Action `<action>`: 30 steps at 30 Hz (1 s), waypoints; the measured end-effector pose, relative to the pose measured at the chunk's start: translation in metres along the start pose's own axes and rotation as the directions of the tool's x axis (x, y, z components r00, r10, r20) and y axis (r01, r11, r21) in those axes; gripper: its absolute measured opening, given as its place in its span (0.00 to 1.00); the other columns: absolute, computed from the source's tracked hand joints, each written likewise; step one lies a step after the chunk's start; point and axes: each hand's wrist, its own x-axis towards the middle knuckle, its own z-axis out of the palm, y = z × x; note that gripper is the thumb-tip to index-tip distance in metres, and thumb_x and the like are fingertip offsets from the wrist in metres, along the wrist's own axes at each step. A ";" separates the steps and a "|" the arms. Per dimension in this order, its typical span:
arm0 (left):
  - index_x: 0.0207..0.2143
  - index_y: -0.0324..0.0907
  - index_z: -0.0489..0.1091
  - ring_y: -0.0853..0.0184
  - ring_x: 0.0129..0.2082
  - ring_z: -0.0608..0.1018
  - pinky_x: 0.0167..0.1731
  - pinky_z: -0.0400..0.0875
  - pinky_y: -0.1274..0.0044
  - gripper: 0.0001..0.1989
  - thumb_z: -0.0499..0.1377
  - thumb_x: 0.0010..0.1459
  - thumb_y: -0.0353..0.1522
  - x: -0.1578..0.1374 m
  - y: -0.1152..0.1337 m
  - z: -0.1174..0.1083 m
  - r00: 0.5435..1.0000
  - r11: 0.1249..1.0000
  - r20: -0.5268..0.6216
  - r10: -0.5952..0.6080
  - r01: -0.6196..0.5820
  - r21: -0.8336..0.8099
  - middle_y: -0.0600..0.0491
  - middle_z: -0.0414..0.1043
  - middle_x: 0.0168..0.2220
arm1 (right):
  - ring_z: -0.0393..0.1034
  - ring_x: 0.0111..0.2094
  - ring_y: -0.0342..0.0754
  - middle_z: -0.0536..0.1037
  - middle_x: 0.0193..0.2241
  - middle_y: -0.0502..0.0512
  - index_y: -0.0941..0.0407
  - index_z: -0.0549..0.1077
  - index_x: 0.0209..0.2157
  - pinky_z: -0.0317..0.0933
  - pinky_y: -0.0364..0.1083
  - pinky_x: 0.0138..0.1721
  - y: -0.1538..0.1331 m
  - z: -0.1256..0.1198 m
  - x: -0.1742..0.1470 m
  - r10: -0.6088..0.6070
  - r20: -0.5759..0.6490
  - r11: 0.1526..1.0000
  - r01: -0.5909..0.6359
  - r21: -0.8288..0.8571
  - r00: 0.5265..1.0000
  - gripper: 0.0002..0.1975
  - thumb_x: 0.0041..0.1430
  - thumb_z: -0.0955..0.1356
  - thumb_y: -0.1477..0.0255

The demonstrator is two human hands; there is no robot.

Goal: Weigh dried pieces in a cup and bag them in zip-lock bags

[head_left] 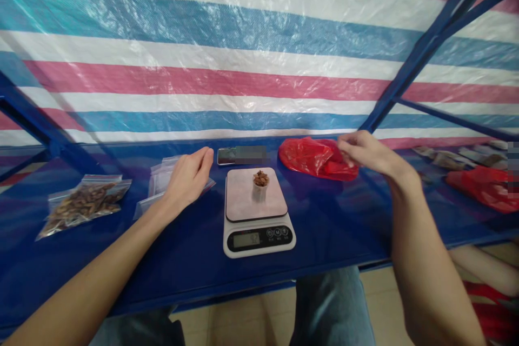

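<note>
A white digital kitchen scale [259, 211] stands in front of me, its display lit with digits that look like 9.2. On its plate sits a small clear cup [260, 192], filled above the rim with brown dried pieces [260, 178]. My left hand [188, 175] rests to the left of the scale, over clear zip bags [160, 178]; its fingers are curled together and nothing shows in them. At the right, my right hand [363, 152] has its fingers closed at the edge of a red plastic bag [312, 158]. The bag's contents are hidden.
A zip bag of brown dried pieces [87, 200] lies at the far left. Behind the scale is a phone [227, 156]. Another red bag [484, 186] and a person's arm [486, 267] are at the right. Blue frame bars [421, 59] and a striped tarp [227, 86] stand behind the blue table.
</note>
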 end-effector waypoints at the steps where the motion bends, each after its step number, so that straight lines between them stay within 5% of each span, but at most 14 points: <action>1: 0.25 0.45 0.57 0.67 0.22 0.66 0.28 0.50 0.72 0.21 0.44 0.73 0.42 0.000 -0.001 0.001 1.000 1.000 0.001 -0.003 0.003 0.004 0.56 0.61 0.20 | 0.62 0.16 0.43 0.69 0.13 0.51 0.53 0.67 0.18 0.52 0.45 0.21 0.004 0.003 0.004 0.021 -0.022 0.996 -0.023 -0.081 1.000 0.15 0.58 0.66 0.67; 5: 0.25 0.45 0.56 0.67 0.21 0.62 0.28 0.48 0.72 0.21 0.45 0.72 0.42 0.001 -0.003 -0.002 1.000 0.999 -0.030 0.008 -0.007 0.044 0.57 0.56 0.19 | 0.62 0.20 0.46 0.69 0.16 0.50 0.54 0.70 0.20 0.52 0.47 0.27 0.004 0.023 0.013 -0.076 -0.295 0.939 -0.031 -0.342 0.952 0.11 0.56 0.66 0.70; 9: 0.26 0.45 0.56 0.68 0.21 0.61 0.29 0.49 0.73 0.19 0.47 0.71 0.41 0.008 -0.012 -0.023 0.997 0.992 -0.053 0.048 -0.041 0.117 0.58 0.57 0.20 | 0.58 0.19 0.45 0.66 0.16 0.47 0.53 0.71 0.26 0.50 0.47 0.26 -0.009 0.036 0.008 -0.208 -0.670 0.963 0.028 -0.269 0.713 0.10 0.62 0.66 0.68; 11: 0.29 0.45 0.60 0.68 0.22 0.65 0.29 0.52 0.74 0.17 0.49 0.71 0.41 0.014 -0.022 -0.034 0.997 0.981 0.038 0.067 -0.073 0.181 0.58 0.62 0.22 | 0.56 0.19 0.44 0.65 0.17 0.46 0.53 0.71 0.27 0.50 0.46 0.25 -0.016 0.041 0.002 -0.267 -0.752 0.964 0.155 -0.218 0.602 0.12 0.65 0.66 0.68; 13: 0.31 0.44 0.66 0.67 0.24 0.68 0.30 0.53 0.74 0.15 0.52 0.69 0.43 0.018 -0.035 -0.042 0.981 0.964 0.180 0.067 -0.110 0.243 0.57 0.67 0.24 | 0.56 0.19 0.44 0.65 0.17 0.46 0.52 0.70 0.26 0.51 0.46 0.24 -0.022 0.048 -0.005 -0.358 -0.752 0.929 0.289 -0.230 0.553 0.13 0.67 0.66 0.68; 18: 0.30 0.45 0.70 0.66 0.27 0.72 0.30 0.57 0.74 0.17 0.58 0.65 0.47 0.019 -0.052 -0.036 0.889 0.970 0.456 0.034 -0.139 0.200 0.56 0.72 0.27 | 0.58 0.16 0.42 0.67 0.16 0.46 0.52 0.71 0.26 0.53 0.45 0.21 -0.036 0.072 -0.016 -0.590 -0.588 0.801 0.490 -0.344 0.553 0.14 0.68 0.68 0.69; 22: 0.26 0.45 0.64 0.66 0.25 0.70 0.28 0.55 0.74 0.19 0.61 0.62 0.47 0.013 -0.045 -0.025 0.850 0.959 0.526 0.033 -0.175 0.222 0.57 0.70 0.24 | 0.60 0.16 0.39 0.68 0.16 0.44 0.53 0.70 0.25 0.54 0.42 0.21 -0.041 0.086 -0.017 -0.679 -0.501 0.727 0.586 -0.358 0.537 0.14 0.68 0.68 0.74; 30: 0.27 0.45 0.65 0.65 0.25 0.71 0.28 0.55 0.73 0.13 0.62 0.58 0.41 0.008 -0.045 -0.022 0.812 0.942 0.581 -0.051 -0.154 0.298 0.55 0.72 0.25 | 0.62 0.17 0.39 0.71 0.18 0.44 0.54 0.70 0.26 0.54 0.41 0.21 -0.043 0.096 -0.016 -0.696 -0.405 0.709 0.658 -0.252 0.594 0.14 0.69 0.68 0.75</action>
